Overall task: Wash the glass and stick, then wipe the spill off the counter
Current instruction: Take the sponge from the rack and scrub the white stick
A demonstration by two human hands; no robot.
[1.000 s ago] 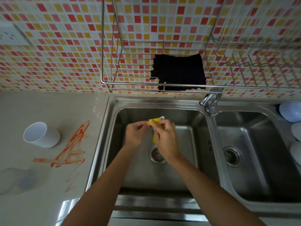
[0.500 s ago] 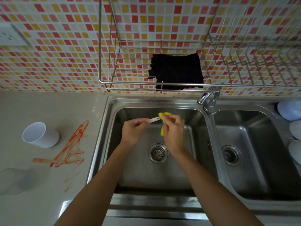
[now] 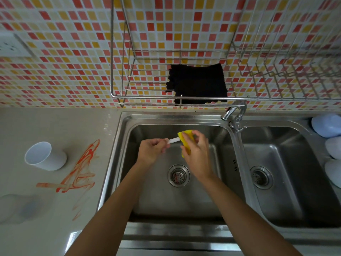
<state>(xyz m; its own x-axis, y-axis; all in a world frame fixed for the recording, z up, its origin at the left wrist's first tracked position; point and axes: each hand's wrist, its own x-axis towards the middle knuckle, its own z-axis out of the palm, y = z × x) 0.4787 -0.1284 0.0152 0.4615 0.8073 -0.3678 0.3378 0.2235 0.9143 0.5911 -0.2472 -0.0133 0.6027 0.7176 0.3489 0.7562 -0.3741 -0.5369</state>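
Over the left sink basin: left hand pinches one end of the white stick, right hand has fingers folded round a yellow sponge wrapped on its other end; white cup stands on the counter beside the orange spill

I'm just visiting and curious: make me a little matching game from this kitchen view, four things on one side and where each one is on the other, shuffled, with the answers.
Things:
1. white cup
2. black cloth
3. yellow sponge
4. orange spill

Places:
A. in the right hand, over the left sink basin
B. smeared on the counter between the cup and the sink
C. lying on the wire rack on the tiled wall
D. standing on the counter, at the left

Pairs: 1-D, 2-C, 3-A, 4-B
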